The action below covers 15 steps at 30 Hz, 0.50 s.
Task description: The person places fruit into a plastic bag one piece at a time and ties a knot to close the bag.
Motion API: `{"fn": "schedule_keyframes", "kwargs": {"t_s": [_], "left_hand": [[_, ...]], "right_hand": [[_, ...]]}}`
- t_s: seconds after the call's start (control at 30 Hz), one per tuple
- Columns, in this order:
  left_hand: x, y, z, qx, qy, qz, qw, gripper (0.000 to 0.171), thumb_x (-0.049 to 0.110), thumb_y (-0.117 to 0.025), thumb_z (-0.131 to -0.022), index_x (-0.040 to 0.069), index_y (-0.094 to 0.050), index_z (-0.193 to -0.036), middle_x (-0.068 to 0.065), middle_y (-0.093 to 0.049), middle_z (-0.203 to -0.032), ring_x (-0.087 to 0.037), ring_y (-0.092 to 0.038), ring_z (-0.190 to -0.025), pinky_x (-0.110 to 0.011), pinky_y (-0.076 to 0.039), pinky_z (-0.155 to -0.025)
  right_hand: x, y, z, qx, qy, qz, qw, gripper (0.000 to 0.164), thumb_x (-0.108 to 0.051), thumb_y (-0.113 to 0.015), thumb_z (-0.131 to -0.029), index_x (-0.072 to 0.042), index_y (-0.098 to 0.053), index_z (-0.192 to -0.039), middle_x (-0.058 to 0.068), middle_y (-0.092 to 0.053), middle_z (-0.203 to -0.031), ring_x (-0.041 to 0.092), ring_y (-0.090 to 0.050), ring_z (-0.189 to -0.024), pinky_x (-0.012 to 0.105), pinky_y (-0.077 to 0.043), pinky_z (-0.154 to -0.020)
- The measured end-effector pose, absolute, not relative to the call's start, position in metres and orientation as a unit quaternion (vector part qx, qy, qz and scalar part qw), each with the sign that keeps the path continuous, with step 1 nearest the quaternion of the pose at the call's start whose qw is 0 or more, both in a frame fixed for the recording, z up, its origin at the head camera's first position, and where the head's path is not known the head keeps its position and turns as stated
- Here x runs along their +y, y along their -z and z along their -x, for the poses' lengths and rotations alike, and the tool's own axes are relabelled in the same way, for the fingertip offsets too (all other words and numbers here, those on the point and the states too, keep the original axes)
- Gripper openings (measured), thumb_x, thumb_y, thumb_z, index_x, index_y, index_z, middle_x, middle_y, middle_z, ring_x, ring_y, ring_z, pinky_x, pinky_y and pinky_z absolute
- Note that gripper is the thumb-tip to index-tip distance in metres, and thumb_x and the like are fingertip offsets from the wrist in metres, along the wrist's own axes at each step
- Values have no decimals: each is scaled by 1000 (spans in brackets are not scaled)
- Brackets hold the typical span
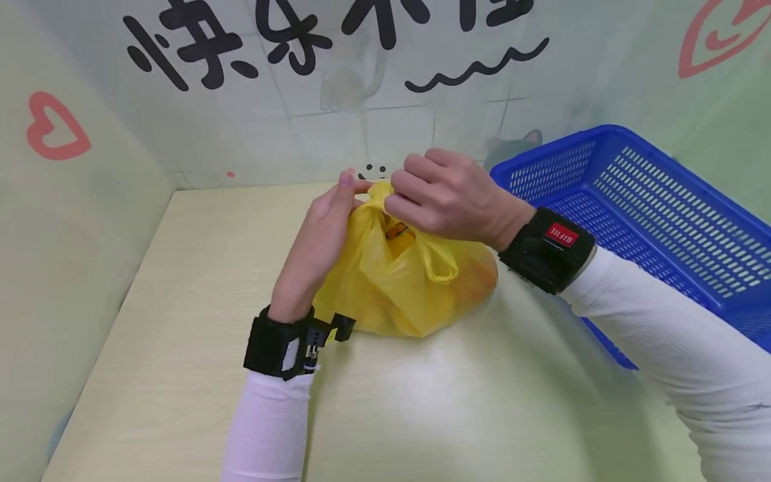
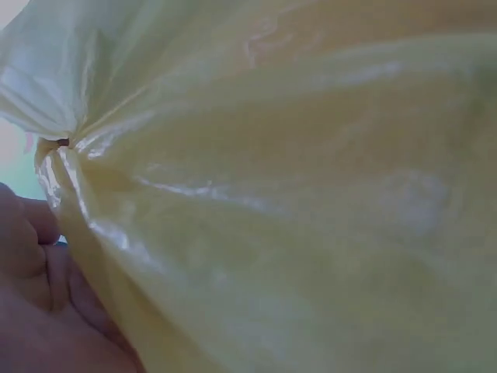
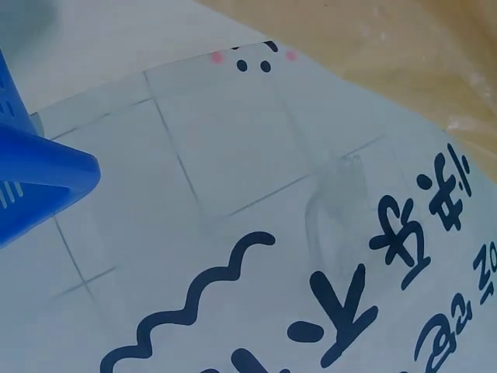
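A yellow plastic bag (image 1: 397, 288) stands on the table, full, its neck gathered into a knot at the top. Through the thin film, a rounded orange shape shows at its right side. The right hand (image 1: 446, 194) has curled fingers and pinches the bag at the gathered neck; a loop of handle hangs below it. Along the bag's left side lies the left hand (image 1: 322, 234), thumb upright, with a finger reaching behind the neck. In the left wrist view, creased bag film (image 2: 272, 217) fills most of the picture beside the left hand (image 2: 54, 287).
A blue perforated plastic basket (image 1: 668, 194) stands at the right, partly behind the right forearm. The light wooden table (image 1: 205, 321) meets a pale wall covering (image 1: 397, 134) with black lettering just behind the bag.
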<state>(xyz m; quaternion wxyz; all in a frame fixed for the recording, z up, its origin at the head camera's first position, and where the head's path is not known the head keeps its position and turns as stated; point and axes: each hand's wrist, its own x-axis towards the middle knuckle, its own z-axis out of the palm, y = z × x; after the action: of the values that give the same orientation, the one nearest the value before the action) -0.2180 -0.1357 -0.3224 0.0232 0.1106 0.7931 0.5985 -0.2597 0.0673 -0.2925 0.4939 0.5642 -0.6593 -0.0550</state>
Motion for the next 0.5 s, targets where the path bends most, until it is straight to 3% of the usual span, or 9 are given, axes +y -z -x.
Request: {"fn": "schedule_keyframes", "kwargs": {"t_s": [0.1,0.13,0.33,0.4,0.5], "left_hand": [[-132,322,217,798,-592,-107,26,56,49,-25,-106,8,-51,-136,-13,-60,-92,-24,-61,-81,-25,-50,-71],[-131,322,217,799,-593,-101,19,55,48,-27,-106,7,-51,-135,-12,-58,-93,-24,-60,-81,-26,-49,-71],[-127,326,217,806,-590,-40,-24,42,29,-37,-107,4,-50,-138,-8,-54,-139,-19,-56,-115,-30,-47,-102],[-129,325,217,811,-584,-31,-26,40,27,-37,-108,3,-54,-135,-10,-58,-134,-20,-58,-111,-30,-49,-98],[-131,324,217,815,-578,-32,-17,40,29,-37,-108,3,-60,-128,-10,-62,-116,-19,-57,-94,-25,-50,-81]], "right_hand": [[68,298,260,-672,45,-544,500,18,-11,-70,-91,-5,-59,-78,8,-59,-72,22,-51,-63,25,-48,-56],[67,300,261,-681,41,-535,499,17,-11,-69,-92,-5,-60,-78,8,-59,-73,22,-51,-63,25,-48,-56],[63,315,266,-716,16,-478,509,16,-10,-64,-94,-7,-61,-79,8,-61,-73,23,-55,-65,26,-52,-57],[61,317,267,-717,4,-468,517,16,-7,-64,-93,-7,-60,-78,8,-59,-71,23,-54,-64,26,-52,-57],[61,319,268,-717,-15,-458,525,16,-4,-63,-92,-7,-59,-77,8,-58,-71,23,-53,-63,27,-51,-56]]}}
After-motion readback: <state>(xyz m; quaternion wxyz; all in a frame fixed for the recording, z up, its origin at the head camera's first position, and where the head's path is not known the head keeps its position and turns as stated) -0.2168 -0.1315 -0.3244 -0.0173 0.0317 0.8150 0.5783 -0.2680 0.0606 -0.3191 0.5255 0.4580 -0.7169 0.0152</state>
